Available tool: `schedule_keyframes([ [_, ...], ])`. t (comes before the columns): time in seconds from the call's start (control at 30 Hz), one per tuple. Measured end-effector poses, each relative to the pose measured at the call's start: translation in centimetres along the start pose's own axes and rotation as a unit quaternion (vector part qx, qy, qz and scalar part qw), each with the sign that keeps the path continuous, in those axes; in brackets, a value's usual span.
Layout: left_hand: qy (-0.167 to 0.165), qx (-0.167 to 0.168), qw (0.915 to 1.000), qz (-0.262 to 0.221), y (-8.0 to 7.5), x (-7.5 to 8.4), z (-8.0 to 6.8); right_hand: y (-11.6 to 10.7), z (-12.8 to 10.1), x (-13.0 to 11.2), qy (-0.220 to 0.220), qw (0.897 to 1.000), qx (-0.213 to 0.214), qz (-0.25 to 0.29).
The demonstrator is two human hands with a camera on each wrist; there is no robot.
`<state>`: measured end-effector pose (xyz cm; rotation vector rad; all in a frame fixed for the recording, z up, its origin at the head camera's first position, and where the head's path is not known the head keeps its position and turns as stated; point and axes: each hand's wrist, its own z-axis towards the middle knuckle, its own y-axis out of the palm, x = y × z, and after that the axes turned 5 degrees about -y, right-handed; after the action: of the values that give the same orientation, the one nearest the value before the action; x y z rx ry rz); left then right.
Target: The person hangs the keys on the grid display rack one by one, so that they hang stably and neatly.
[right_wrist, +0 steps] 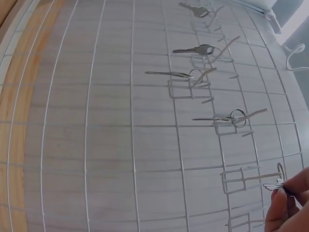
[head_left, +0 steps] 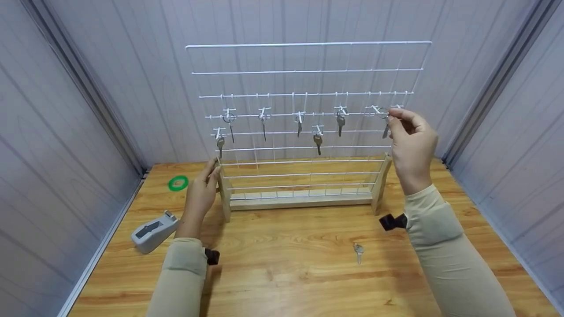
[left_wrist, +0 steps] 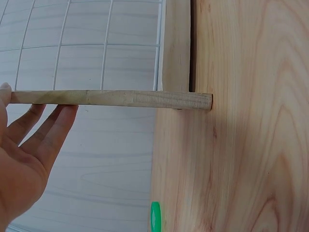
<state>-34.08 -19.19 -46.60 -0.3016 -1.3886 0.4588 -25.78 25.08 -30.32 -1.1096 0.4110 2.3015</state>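
Note:
My right hand (head_left: 415, 145) pinches a small key (right_wrist: 273, 185) between thumb and fingertips, at the right side of the white wire grid rack (head_left: 308, 43). In the right wrist view, the key's ring (right_wrist: 280, 169) is right at the tip of a wire hook (right_wrist: 260, 177). Several other keys hang by rings from hooks along the rack, among them one key (head_left: 340, 123) in the upper row and another key (head_left: 318, 143) lower down. My left hand (head_left: 202, 193) grips the rack's left wooden upright (left_wrist: 120, 99), fingers on its outer side.
A loose key (head_left: 359, 253) lies on the wooden table (head_left: 282, 273), front right of the rack. Left of the rack are a green tape roll (head_left: 178, 183) and a grey tape dispenser (head_left: 154, 232). Ribbed wall panels (head_left: 110, 88) enclose the back and sides.

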Motion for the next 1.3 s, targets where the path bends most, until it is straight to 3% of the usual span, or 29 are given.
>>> schedule_keyframes([
  [0.17, 0.001, 0.001, 1.0, -0.003, 0.2, -0.1, 0.0, 0.6, -0.4, 0.4, -0.043, 0.998, 0.0, -0.041],
  [0.37, -0.006, -0.004, 0.9999, -0.011, 0.2, -0.2, 0.0, 0.8, -0.6, 0.8, -0.048, 0.995, -0.002, -0.082],
  [0.63, -0.001, -0.004, 0.9999, -0.011, 0.3, -0.3, -0.2, 1.6, -0.9, 1.3, -0.028, 0.995, -0.031, -0.09],
  [0.97, -0.007, -0.001, 0.9999, -0.008, 0.3, -0.4, -0.2, 1.9, -0.8, 2.0, 0.021, 0.997, -0.061, -0.043],
  [1.1, -0.001, 0.004, 1.0, -0.007, 0.2, -0.2, -0.1, 1.5, -0.9, 2.5, 0.046, 0.996, -0.072, -0.031],
  [1.3, 0.003, 0.008, 1.0, -0.001, 0.1, 0.0, 0.0, 0.1, -2.0, 3.4, 0.07, 0.989, -0.116, -0.056],
])
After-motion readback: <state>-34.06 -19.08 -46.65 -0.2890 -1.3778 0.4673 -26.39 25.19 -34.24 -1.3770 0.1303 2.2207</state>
